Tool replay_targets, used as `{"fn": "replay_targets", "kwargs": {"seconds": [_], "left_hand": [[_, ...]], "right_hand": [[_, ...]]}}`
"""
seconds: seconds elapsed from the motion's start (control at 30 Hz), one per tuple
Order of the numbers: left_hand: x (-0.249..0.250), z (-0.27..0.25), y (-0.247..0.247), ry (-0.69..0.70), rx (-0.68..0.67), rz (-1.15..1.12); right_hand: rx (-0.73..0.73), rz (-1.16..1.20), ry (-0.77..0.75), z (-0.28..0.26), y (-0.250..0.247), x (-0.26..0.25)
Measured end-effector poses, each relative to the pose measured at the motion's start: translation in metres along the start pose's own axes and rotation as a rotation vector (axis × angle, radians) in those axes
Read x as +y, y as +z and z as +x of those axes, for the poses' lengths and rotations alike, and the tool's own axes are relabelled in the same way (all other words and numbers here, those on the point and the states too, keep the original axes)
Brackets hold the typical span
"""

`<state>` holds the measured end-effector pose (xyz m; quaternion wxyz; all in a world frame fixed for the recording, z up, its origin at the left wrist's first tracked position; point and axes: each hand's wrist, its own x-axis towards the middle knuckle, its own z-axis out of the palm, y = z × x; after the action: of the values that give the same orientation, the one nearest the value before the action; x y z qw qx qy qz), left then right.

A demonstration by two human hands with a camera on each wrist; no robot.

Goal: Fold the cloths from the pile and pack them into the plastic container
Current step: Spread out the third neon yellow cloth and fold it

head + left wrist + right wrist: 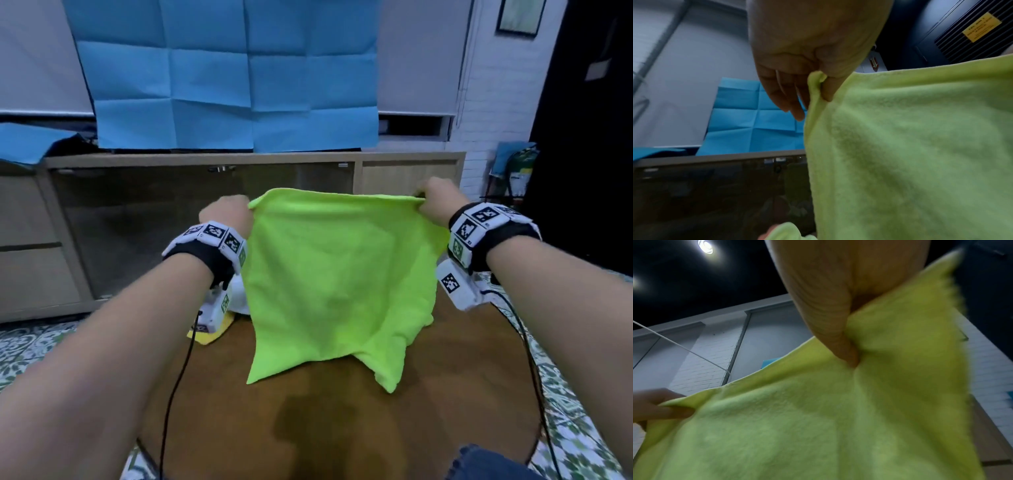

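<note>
Hands hold up a bright lime-green terry cloth (339,281) by its two top corners, spread wide above a round brown wooden table (342,428). At the left corner, the left hand (227,214) pinches the cloth between thumb and fingers; the left wrist view shows the thumb pressed on the fabric edge with the other fingers behind it. At the right corner, the right hand (436,198) grips the cloth, and the right wrist view shows the thumb pushed into a bunched fold. The top edge runs nearly level between the hands. From there the cloth hangs down towards the near side, its lower corners dangling unevenly, and its lowest tip appears to brush the tabletop, though the view is too soft to be sure. Both wrists wear black bands with white blocks of printed square markers, and thin black cables trail from them across the table. On the table's left side, partly hidden behind the left wrist, lies a yellow cloth (209,337). Behind the table stands a long low wooden cabinet (137,205) with dark glass doors, and creased blue paper sheets (236,75) hang on the far wall.
</note>
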<state>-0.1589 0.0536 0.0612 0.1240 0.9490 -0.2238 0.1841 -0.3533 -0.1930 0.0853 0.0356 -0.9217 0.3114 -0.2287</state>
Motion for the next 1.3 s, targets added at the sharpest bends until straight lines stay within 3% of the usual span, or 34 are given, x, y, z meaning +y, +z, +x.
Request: {"fn": "replay_targets", "kwargs": {"seconds": [0.17,0.37,0.57,0.73,0.87,1.03,1.3], "left_hand": [[-0.011,-0.001,-0.050,-0.082,0.156,0.095],[-0.026,-0.008,-0.101,-0.037,0.338,-0.029],[-0.032,-0.004,-0.152,0.025,0.533,-0.111],[-0.036,0.008,-0.146,0.017,0.494,-0.115],[-0.032,0.018,-0.086,-0.079,0.442,-0.125],[-0.037,0.037,-0.020,-0.038,0.194,-0.031],[-0.027,0.056,-0.062,0.009,0.311,-0.052]], "right_hand": [[0.233,-0.047,0.019,-0.017,-0.039,-0.001],[0.498,-0.015,0.026,-0.034,-0.087,-0.011],[0.601,0.000,0.057,-0.031,-0.138,-0.023],[0.573,0.022,0.065,-0.020,-0.131,-0.029],[0.455,-0.014,0.051,-0.003,-0.072,-0.022],[0.341,-0.100,0.073,0.023,-0.004,-0.010],[0.484,-0.078,0.108,0.037,-0.049,-0.011]]}}
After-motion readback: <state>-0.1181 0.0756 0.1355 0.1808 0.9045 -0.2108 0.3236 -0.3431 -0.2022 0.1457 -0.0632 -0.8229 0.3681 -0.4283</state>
